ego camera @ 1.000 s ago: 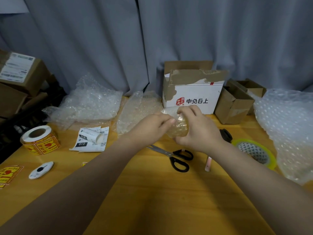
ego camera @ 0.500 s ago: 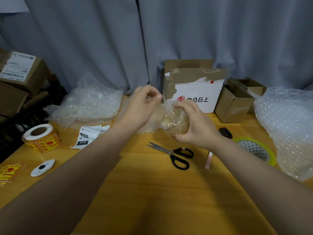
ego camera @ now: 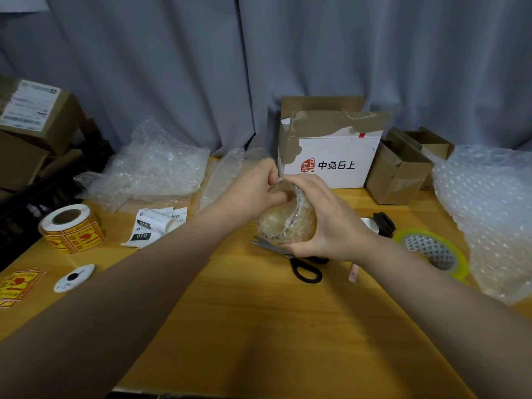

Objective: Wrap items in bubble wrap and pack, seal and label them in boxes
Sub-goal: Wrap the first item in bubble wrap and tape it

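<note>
Plainly, in the head view, the small rounded bundle in clear bubble wrap (ego camera: 283,227) is held up above the yellow wooden desk (ego camera: 259,326), just in front of the white cardboard box with a red seal and torn brown flaps (ego camera: 331,151). The right hand (ego camera: 331,223) cups the bundle from the side and beneath, its fingers curled round it. The left hand (ego camera: 253,188) pinches the loose top edge of the wrap between thumb and fingertips, right at the crown of the bundle. What lies inside the wrap cannot be made out.

The step in hand looks to be closing the wrap. To do it well, draw the free edge snug over the top and fold it flat against the body. The right thumb can then pin the fold, freeing the left hand for tape. The yellow-rimmed roll of tape (ego camera: 431,251) lies on the desk near the right forearm. The black-handled scissors (ego camera: 299,263) lie on the desk below the bundle.
</note>
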Tool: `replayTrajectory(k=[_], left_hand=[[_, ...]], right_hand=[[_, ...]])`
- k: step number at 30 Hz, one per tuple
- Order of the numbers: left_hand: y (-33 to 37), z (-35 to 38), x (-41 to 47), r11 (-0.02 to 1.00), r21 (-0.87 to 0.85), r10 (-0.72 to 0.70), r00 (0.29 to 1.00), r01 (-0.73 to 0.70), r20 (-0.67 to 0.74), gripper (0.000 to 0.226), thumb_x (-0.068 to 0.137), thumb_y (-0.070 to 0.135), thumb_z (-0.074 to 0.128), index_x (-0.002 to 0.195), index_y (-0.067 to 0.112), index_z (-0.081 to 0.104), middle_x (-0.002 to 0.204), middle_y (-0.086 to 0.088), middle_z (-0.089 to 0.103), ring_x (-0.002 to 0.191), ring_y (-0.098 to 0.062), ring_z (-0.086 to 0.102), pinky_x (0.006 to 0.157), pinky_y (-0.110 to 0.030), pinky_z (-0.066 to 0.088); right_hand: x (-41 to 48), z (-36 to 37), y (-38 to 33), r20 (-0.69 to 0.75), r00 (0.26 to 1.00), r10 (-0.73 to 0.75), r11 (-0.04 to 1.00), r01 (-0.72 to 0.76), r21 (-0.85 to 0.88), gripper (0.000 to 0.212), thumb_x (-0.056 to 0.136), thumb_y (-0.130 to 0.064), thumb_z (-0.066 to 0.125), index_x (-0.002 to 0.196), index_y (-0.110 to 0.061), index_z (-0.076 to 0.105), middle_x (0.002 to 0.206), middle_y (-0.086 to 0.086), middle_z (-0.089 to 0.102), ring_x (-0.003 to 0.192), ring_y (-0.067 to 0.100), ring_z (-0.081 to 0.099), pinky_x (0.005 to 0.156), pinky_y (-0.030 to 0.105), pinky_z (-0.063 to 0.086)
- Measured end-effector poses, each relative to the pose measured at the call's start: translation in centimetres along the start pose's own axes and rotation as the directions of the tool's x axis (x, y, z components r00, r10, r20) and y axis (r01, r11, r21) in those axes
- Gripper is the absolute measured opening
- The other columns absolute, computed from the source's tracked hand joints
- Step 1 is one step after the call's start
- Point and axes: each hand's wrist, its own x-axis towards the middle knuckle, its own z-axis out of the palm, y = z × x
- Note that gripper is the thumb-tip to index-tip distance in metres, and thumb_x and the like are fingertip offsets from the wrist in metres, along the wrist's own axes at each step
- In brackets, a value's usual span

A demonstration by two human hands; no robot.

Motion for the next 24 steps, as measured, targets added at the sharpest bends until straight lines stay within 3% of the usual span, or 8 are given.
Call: replayTrajectory(k=[3, 6, 8, 11, 16, 18, 20, 24], left_hand=[[-0.4, 0.1, 0.0, 0.999, -0.021, -0.048, 0.998, 0.048, 0.032, 0.024, 0.081, 0.023, 0.071, 0.084, 0.014, 0.049, 0.070, 0.002, 0.051, 0.063, -0.012, 0.047, 0.062, -0.028, 0.042], [-0.1, -0.8, -0.9, 0.923, -0.369, -0.102, 0.994, 0.113, 0.049, 0.007, 0.092, 0.021, 0.058, 0.089, 0.015, 0.060, 0.090, -0.004, 0.067, 0.085, -0.017, 0.064, 0.082, -0.027, 0.054], [0.4, -1.2, -1.6, 0.870, -0.478, -0.074, 0.990, 0.124, 0.120, 0.018, 0.096, 0.024, 0.051, 0.097, 0.013, 0.065, 0.096, -0.004, 0.070, 0.090, -0.015, 0.066, 0.083, -0.020, 0.052], [1.4, -0.6, -2.2, 0.939, -0.333, -0.025, 0.982, 0.087, 0.188, 0.022, 0.088, 0.031, 0.064, 0.103, 0.016, 0.068, 0.091, 0.004, 0.071, 0.086, -0.004, 0.066, 0.078, -0.014, 0.048], [2.4, 1.0, -1.9, 0.947, -0.314, -0.003, 0.980, 0.066, 0.198, 0.014, 0.088, 0.016, 0.064, 0.098, 0.007, 0.059, 0.067, -0.006, 0.059, 0.062, -0.014, 0.057, 0.060, -0.026, 0.043], [2.3, 1.0, -1.8, 0.922, -0.379, 0.011, 0.976, 0.073, 0.216, 0.008, 0.092, 0.014, 0.059, 0.091, 0.007, 0.056, 0.069, -0.015, 0.057, 0.067, -0.023, 0.058, 0.064, -0.033, 0.045], [2.2, 0.9, -1.4, 0.915, -0.399, 0.020, 0.985, 0.051, 0.173, 0.012, 0.094, 0.016, 0.056, 0.099, 0.005, 0.055, 0.086, -0.027, 0.063, 0.081, -0.032, 0.063, 0.077, -0.043, 0.050], [2.2, 0.8, 0.5, 0.899, -0.437, 0.029, 0.988, 0.041, 0.151, 0.018, 0.096, 0.017, 0.053, 0.108, 0.004, 0.056, 0.101, -0.021, 0.068, 0.094, -0.027, 0.067, 0.092, -0.044, 0.051]], right_hand=[[0.3, 0.1, 0.0, 0.029, 0.998, 0.063, 0.997, -0.062, -0.037, 0.105, 0.063, -0.046, 0.083, 0.147, -0.021, 0.025, 0.145, -0.005, 0.031, 0.128, 0.006, 0.034, 0.101, 0.025, 0.037], [0.5, -0.1, 0.8, 0.007, 0.974, 0.227, 0.974, -0.227, -0.013, 0.106, 0.064, -0.047, 0.081, 0.148, -0.022, 0.022, 0.143, -0.005, 0.030, 0.126, 0.013, 0.039, 0.100, 0.033, 0.043], [0.5, -0.3, 1.4, -0.023, 0.946, 0.323, 0.946, -0.323, 0.012, 0.108, 0.064, -0.047, 0.082, 0.149, -0.023, 0.019, 0.142, -0.002, 0.032, 0.123, 0.015, 0.042, 0.098, 0.034, 0.043], [0.8, 0.1, 1.3, -0.041, 0.920, 0.390, 0.921, -0.390, 0.017, 0.112, 0.062, -0.048, 0.082, 0.150, -0.023, 0.016, 0.143, 0.001, 0.036, 0.125, 0.019, 0.043, 0.098, 0.034, 0.043], [1.5, 0.9, -0.2, -0.025, 0.927, 0.375, 0.922, -0.370, 0.113, 0.114, 0.062, -0.040, 0.083, 0.151, -0.023, 0.014, 0.146, -0.001, 0.036, 0.128, 0.019, 0.043, 0.100, 0.032, 0.041], [1.5, 0.6, 0.0, -0.043, 0.940, 0.339, 0.937, -0.334, 0.098, 0.119, 0.062, -0.043, 0.082, 0.152, -0.024, 0.007, 0.152, -0.001, 0.025, 0.137, 0.017, 0.032, 0.106, 0.032, 0.037], [1.4, -0.1, 0.7, -0.027, 0.951, 0.307, 0.946, -0.302, 0.115, 0.124, 0.062, -0.052, 0.081, 0.152, -0.028, 0.000, 0.156, -0.003, 0.012, 0.142, 0.016, 0.021, 0.111, 0.035, 0.033], [1.8, -1.8, 2.5, -0.026, 0.936, 0.352, 0.927, -0.344, 0.151, 0.110, 0.056, -0.060, 0.081, 0.144, -0.030, 0.023, 0.129, -0.009, 0.049, 0.113, 0.010, 0.053, 0.091, 0.037, 0.052]])
